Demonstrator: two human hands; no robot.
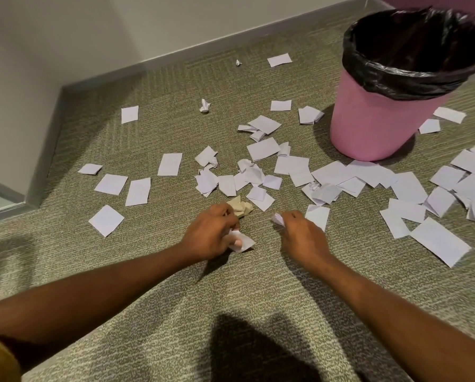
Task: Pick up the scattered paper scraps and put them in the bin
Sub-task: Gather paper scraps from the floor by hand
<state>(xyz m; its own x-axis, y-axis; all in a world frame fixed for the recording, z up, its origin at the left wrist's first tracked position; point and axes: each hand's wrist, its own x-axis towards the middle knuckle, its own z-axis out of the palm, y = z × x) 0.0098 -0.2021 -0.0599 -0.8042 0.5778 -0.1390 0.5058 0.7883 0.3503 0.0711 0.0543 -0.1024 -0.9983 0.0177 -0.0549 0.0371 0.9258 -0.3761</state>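
Note:
Several white paper scraps lie scattered over the carpet, thickest in the middle and at the right. A pink bin with a black liner stands upright at the back right. My left hand is low over the carpet, its fingers curled round a white scrap, and a crumpled beige paper lies at its fingertips. My right hand pinches a small white scrap at its fingertips, next to another flat scrap.
A white wall with a grey skirting board runs along the back and left, stepping out into a corner at the left. Green patterned carpet covers the floor. A dark shadow falls at the bottom centre.

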